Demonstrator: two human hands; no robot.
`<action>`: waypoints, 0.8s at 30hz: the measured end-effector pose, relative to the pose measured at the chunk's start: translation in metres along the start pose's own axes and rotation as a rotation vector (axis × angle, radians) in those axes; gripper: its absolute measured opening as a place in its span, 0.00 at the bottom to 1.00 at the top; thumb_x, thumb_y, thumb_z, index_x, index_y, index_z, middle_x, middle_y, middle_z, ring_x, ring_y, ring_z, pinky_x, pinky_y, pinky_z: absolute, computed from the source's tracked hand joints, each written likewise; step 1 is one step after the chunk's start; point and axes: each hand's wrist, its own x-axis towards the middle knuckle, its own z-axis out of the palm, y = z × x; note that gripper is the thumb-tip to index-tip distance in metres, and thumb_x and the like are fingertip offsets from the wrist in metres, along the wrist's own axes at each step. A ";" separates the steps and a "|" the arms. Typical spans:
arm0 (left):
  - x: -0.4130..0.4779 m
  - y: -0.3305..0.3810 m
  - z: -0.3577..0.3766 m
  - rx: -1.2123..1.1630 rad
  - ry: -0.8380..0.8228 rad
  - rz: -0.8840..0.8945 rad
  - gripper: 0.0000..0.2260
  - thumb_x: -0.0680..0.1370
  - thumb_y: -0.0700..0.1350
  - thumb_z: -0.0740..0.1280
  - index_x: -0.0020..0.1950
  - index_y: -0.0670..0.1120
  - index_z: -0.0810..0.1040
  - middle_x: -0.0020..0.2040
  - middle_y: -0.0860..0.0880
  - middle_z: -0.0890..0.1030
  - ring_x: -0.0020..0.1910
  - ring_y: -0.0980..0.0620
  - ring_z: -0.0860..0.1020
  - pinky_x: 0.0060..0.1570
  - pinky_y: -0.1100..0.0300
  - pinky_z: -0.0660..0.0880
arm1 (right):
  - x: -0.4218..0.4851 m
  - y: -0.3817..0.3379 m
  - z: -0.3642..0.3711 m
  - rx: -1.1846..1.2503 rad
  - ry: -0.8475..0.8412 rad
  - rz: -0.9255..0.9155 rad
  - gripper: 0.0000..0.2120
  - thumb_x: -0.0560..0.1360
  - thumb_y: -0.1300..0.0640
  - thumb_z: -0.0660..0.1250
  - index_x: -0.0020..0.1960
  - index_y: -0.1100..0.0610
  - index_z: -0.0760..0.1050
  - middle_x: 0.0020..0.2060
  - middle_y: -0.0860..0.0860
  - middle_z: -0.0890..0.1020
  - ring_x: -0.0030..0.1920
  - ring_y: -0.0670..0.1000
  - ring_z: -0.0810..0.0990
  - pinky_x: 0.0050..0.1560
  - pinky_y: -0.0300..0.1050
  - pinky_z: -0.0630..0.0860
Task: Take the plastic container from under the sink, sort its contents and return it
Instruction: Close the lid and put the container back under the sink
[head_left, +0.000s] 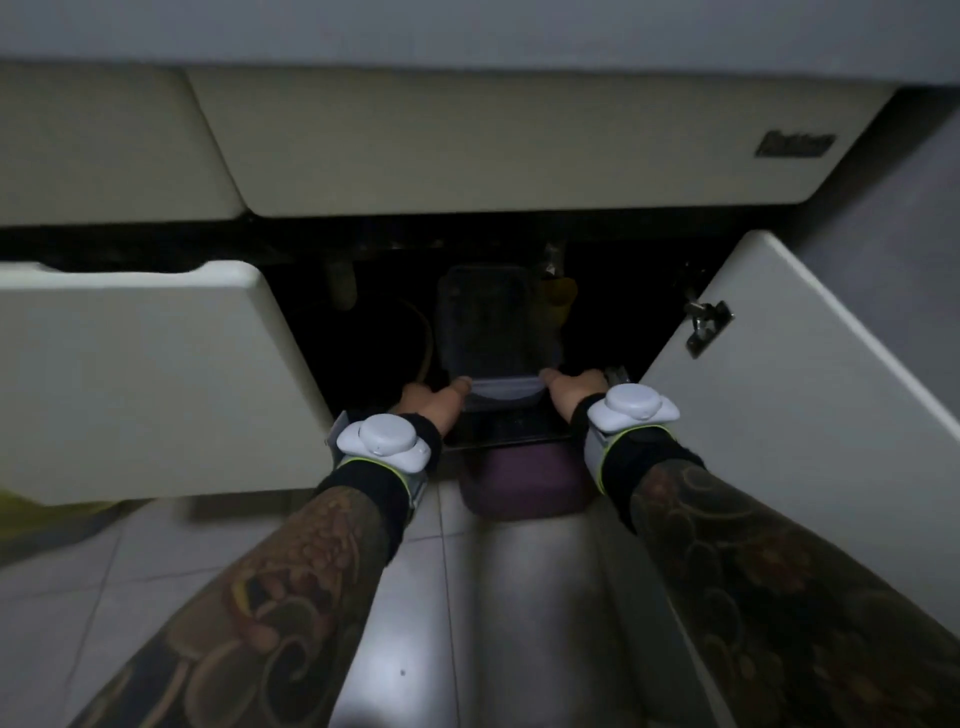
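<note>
Currently in hand: you have the plastic container (493, 322) by its near end. It sits on the cabinet floor (514, 434) under the sink, close to the front edge. Whether this is the taking-out or the return cannot be told from here.
Left hand: your left hand (434, 397) lays its thumb on the container's near left corner, with the fingers out of sight beneath. It reads as a pinch on the rim.
Right hand: your right hand (574, 389) does the same at the near right corner.
Next move: probably a straight slide along the cabinet floor. Keep both hands even so the container does not skew.
Side edges: the left door (156, 379) and right door (779, 395) stand open on either side, and a hinge (706, 325) juts out on the right.
Far end: a yellow thing (560, 295) sits by the container's far right corner, touching or not I cannot tell. A pipe (340, 288) hangs well to the left.
Room outward: a purple object (524, 483) lies on the tiles just below the front edge, between your forearms, so mind it if you draw the container out.
</note>
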 end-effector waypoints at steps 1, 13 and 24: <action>-0.014 0.006 -0.006 0.038 0.001 -0.010 0.35 0.70 0.61 0.69 0.68 0.39 0.71 0.66 0.40 0.76 0.64 0.39 0.75 0.65 0.46 0.73 | -0.011 -0.003 -0.007 -0.030 -0.010 0.030 0.26 0.79 0.52 0.61 0.70 0.67 0.64 0.69 0.61 0.71 0.68 0.61 0.71 0.66 0.47 0.66; -0.165 0.034 -0.025 0.036 -0.063 -0.154 0.15 0.76 0.52 0.68 0.57 0.45 0.73 0.56 0.47 0.74 0.41 0.48 0.73 0.51 0.48 0.79 | -0.130 -0.008 -0.088 -0.098 -0.137 0.140 0.36 0.77 0.46 0.63 0.75 0.65 0.57 0.74 0.60 0.63 0.73 0.60 0.64 0.74 0.47 0.60; -0.252 0.092 -0.008 -0.045 -0.274 -0.279 0.23 0.79 0.53 0.63 0.71 0.44 0.68 0.69 0.44 0.70 0.60 0.42 0.74 0.39 0.55 0.78 | -0.196 -0.026 -0.200 -0.117 0.145 -0.237 0.10 0.74 0.59 0.64 0.53 0.56 0.80 0.47 0.54 0.85 0.50 0.55 0.82 0.44 0.33 0.68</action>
